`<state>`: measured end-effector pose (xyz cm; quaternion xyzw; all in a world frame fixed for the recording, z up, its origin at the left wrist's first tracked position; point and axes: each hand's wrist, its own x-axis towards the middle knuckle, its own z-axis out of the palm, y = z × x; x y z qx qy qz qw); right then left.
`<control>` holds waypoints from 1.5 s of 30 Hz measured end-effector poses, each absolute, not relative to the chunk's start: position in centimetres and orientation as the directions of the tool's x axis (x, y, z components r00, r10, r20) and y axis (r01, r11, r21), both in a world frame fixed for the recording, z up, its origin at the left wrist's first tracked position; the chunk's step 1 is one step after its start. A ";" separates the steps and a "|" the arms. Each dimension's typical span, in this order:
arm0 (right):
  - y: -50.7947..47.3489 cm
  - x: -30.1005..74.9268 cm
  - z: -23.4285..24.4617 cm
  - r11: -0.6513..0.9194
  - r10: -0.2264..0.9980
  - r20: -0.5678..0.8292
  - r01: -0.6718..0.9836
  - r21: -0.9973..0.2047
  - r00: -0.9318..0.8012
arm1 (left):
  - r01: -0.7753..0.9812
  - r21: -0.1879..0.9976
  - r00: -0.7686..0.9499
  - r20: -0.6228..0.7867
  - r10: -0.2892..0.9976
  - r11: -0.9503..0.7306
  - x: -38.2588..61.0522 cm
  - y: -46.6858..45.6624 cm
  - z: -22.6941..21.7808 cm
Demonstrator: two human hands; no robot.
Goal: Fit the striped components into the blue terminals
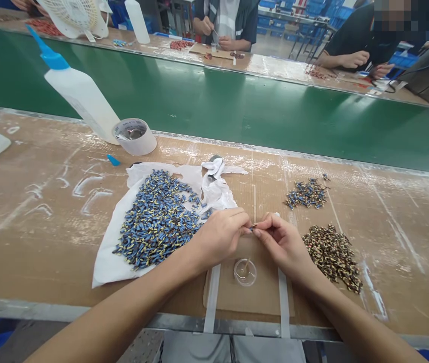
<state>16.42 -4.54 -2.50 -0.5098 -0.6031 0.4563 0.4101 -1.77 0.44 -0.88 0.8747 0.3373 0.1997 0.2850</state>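
My left hand (222,233) and my right hand (281,244) meet fingertip to fingertip above a taped-down cardboard piece (252,300). Pinched between them is a tiny part (252,228) with some blue on it; my fingers cover most of it. Left of my hands, a large pile of small blue and yellow parts (157,217) lies on white paper (104,269). To the right is a heap of small black and yellowish curved parts (331,257), with a smaller pile of mixed blue and dark pieces (307,194) behind it. A small clear cup (245,272) containing a thin stick stands below my hands.
A white squeeze bottle (82,96) with a blue nozzle and a tape roll (135,137) stand at the back left. Crumpled white paper (216,186) lies behind my left hand. Across a green conveyor belt (199,101), other people work with small parts.
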 end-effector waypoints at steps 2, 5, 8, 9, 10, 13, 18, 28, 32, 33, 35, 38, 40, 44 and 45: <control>-4.3 16.6 -2.2 0.026 0.993 0.001 0.203 -0.979 -0.122 | 0.461 0.663 0.682 0.161 0.714 -0.590 -1.8 0.6 -0.7; -4.2 16.9 -2.2 0.015 0.998 0.001 0.196 -0.981 -0.070 | 0.449 0.693 0.680 0.145 0.719 -0.564 -1.7 0.7 -0.6; -4.3 17.0 -2.4 0.046 0.999 0.038 0.216 -0.975 -0.037 | 0.453 0.690 0.689 0.132 0.713 -0.565 -1.6 0.6 -0.8; -4.3 16.9 -2.5 0.050 0.998 0.042 0.218 -0.975 -0.040 | 0.455 0.684 0.693 0.130 0.710 -0.570 -1.6 0.5 -0.9; -4.3 16.9 -2.5 0.048 0.998 0.040 0.212 -0.976 -0.045 | 0.456 0.679 0.696 0.131 0.706 -0.576 -1.5 0.5 -1.0; -4.3 16.9 -2.3 -0.007 0.999 -0.015 0.153 -0.988 -0.047 | 0.456 0.665 0.699 0.144 0.700 -0.592 -1.5 0.5 -1.1; -3.9 17.0 -2.2 -0.145 0.986 -0.151 0.085 -0.986 -0.067 | 0.446 0.666 0.683 0.178 0.708 -0.598 -1.6 0.6 -1.2; -4.4 16.9 -3.5 -0.070 0.985 -0.099 0.203 -0.977 -0.138 | 0.490 0.602 0.687 0.178 0.704 -0.630 -1.2 0.6 -2.1; -4.5 16.6 -3.5 -0.035 0.988 -0.071 0.245 -0.969 -0.139 | 0.512 0.561 0.701 0.164 0.694 -0.650 -1.0 0.6 -2.3; -4.5 16.6 -3.5 -0.025 0.988 -0.064 0.263 -0.964 -0.140 | 0.513 0.555 0.704 0.163 0.691 -0.655 -1.0 0.6 -2.3; -4.5 16.6 -3.4 -0.002 0.988 -0.049 0.310 -0.951 -0.145 | 0.512 0.542 0.707 0.175 0.686 -0.666 -1.1 0.5 -2.5; -4.4 16.6 -3.3 0.024 0.986 -0.039 0.371 -0.928 -0.159 | 0.508 0.518 0.707 0.205 0.677 -0.688 -1.0 0.3 -2.7; -4.5 16.7 -3.4 0.038 0.985 -0.031 0.395 -0.918 -0.167 | 0.514 0.501 0.709 0.208 0.674 -0.696 -1.0 0.2 -2.7; -4.5 16.7 -3.5 0.082 0.983 0.001 0.436 -0.896 -0.182 | 0.556 0.460 0.719 0.153 0.678 -0.693 -1.1 0.0 -2.4; -4.5 16.7 -3.4 0.088 0.983 0.006 0.436 -0.896 -0.185 | 0.562 0.453 0.723 0.137 0.677 -0.692 -1.1 0.0 -2.3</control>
